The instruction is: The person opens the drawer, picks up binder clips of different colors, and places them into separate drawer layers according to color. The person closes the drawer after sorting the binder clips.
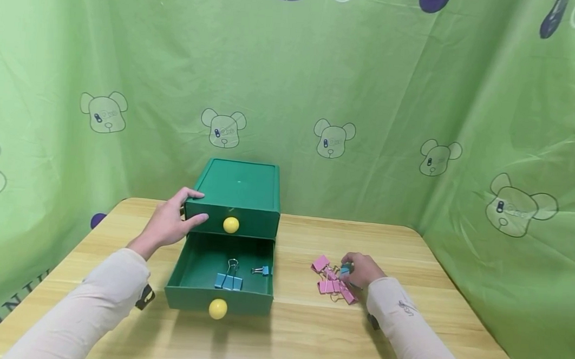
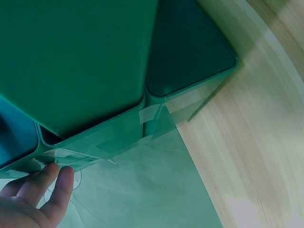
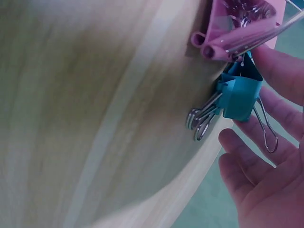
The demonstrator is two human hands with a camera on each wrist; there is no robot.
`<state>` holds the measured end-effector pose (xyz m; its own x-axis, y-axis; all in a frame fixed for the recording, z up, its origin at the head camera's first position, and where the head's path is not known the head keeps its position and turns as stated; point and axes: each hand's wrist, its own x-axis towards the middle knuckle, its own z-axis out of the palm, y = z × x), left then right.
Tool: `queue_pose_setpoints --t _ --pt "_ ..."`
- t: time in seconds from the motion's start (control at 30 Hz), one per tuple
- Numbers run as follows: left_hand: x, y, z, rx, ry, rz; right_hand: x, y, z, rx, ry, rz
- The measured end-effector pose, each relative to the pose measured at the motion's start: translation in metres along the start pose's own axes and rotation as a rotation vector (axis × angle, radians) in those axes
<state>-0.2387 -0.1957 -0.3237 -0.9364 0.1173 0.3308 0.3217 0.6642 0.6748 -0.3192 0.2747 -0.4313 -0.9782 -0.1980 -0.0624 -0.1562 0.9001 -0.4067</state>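
Observation:
My left hand (image 1: 169, 219) rests against the left front corner of a green drawer cabinet (image 1: 240, 185), its index finger on the top edge and its thumb across the upper drawer front. In the left wrist view, its fingers (image 2: 61, 187) touch the cabinet side. The lower drawer (image 1: 180, 274) is pulled out; inside lie a larger blue binder clip (image 1: 228, 281) and a smaller blue one (image 1: 265, 270). On the right, my right hand (image 1: 363, 269) pinches a blue binder clip (image 3: 242, 95) beside a pile of pink binder clips (image 1: 329, 287). Fingers partly hide the clip in the head view.
Yellow round knobs sit on the upper drawer (image 1: 231, 225) and lower drawer front (image 1: 218, 308). The wooden table (image 1: 308, 338) reaches back to a green curtain (image 1: 283, 65) with bear drawings, which also hangs at both sides. Clear tape (image 2: 104, 142) runs along the cabinet side.

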Motion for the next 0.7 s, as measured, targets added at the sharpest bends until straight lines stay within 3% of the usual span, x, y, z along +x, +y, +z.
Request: queue_pose_setpoints --t 0.7 --pt "0.0006 0.0007 -0.0009 0.015 -0.004 -0.003 0.0001 -0.0001 0.0001 0.025 0.034 -0.048"
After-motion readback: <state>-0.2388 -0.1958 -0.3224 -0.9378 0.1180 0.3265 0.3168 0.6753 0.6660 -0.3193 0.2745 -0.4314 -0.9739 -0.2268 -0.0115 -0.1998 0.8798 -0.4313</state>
